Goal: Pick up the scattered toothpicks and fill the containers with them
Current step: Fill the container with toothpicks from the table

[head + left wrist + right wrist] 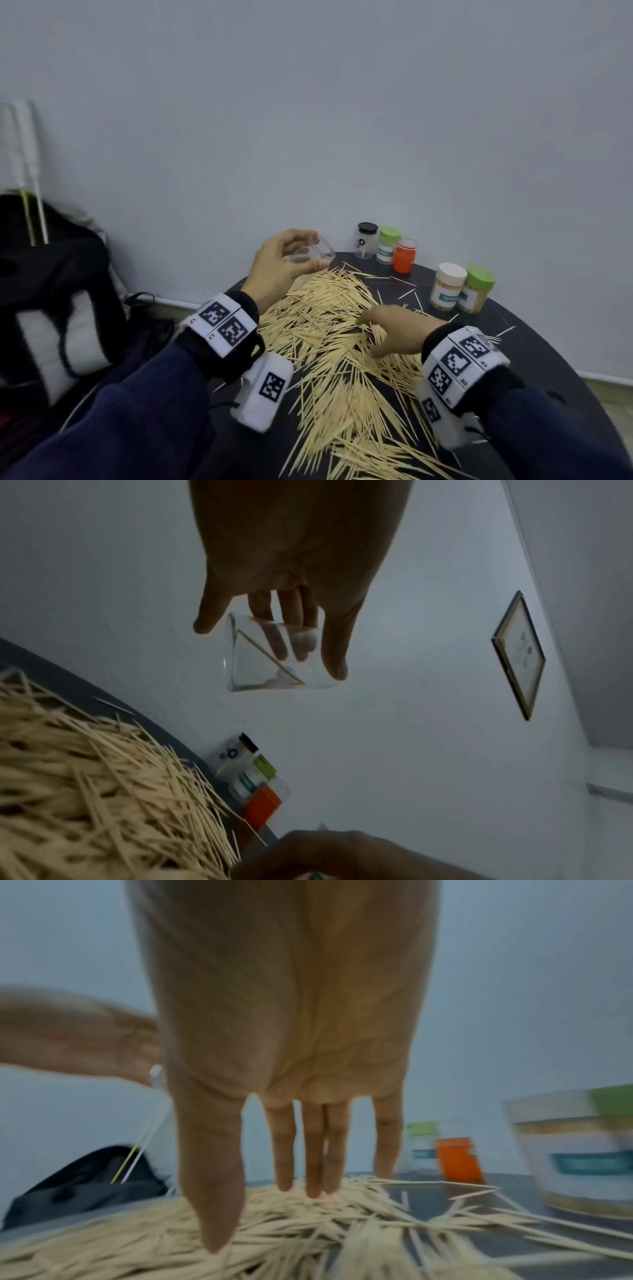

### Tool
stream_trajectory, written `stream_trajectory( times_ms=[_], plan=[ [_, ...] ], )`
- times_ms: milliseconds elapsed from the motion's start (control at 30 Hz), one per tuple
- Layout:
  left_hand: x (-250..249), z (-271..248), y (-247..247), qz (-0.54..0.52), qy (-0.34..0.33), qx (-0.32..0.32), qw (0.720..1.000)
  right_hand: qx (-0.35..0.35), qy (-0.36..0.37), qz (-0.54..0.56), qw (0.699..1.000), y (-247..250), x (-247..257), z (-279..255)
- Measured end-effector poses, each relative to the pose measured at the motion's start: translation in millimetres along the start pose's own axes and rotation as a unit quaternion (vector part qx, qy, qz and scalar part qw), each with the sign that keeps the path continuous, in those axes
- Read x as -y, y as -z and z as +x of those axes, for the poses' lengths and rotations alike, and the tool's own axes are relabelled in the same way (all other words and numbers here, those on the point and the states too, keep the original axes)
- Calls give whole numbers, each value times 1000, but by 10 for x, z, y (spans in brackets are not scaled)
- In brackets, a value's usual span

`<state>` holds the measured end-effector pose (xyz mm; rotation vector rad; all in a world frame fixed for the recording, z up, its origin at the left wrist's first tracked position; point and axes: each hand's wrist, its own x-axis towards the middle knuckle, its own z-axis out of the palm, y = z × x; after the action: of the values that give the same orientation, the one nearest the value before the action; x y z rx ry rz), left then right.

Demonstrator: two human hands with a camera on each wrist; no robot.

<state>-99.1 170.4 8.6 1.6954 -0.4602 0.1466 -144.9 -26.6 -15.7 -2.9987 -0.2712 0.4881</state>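
Note:
A thick pile of pale wooden toothpicks (335, 359) covers the middle of the dark round table (548, 359). My left hand (317, 251) grips a small clear container (325, 253), tilted, in the air above the pile's far left end. The left wrist view shows that container (246, 674) with a few toothpicks inside, fingers and thumb of the left hand (270, 650) around it. My right hand (368, 337) reaches down with straight, spread fingers. Its fingertips (315, 1191) touch the toothpicks (308, 1231), and it holds nothing.
At the table's far edge stand a black-lidded clear jar (365, 240), a green-lidded jar (388, 245) and an orange jar (405, 256). Two jars holding toothpicks, white-lidded (447, 286) and green-lidded (476, 289), stand at the right. A black backpack (51, 291) lies left of the table.

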Motion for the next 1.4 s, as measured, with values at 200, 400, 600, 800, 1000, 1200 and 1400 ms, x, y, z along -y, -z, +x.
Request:
stream_trajectory(
  times_ms=[200, 400, 600, 800, 1000, 1200, 1400],
  plan=[
    [114, 79, 505, -22, -1, -49, 999, 7, 96, 8, 995, 87, 595, 455],
    [219, 33, 974, -12, -12, -88, 996, 73, 133, -55, 987, 148, 1123, 841],
    [323, -83, 1280, -2, -1, -95, 995, 128, 162, -130, 970, 65, 1389, 1011],
    [364, -91, 1347, -5, 2, -100, 995, 125, 167, -92, 974, 55, 1346, 1014],
    [348, -66, 1293, -12, 3, -95, 995, 55, 178, -73, 980, 43, 1110, 941],
    [301, -56, 1253, -21, 1, -94, 995, 32, 156, -70, 985, 31, 863, 835],
    [286, -61, 1322, -27, 5, -105, 994, 37, 114, -90, 989, 99, 856, 789]
  ],
)
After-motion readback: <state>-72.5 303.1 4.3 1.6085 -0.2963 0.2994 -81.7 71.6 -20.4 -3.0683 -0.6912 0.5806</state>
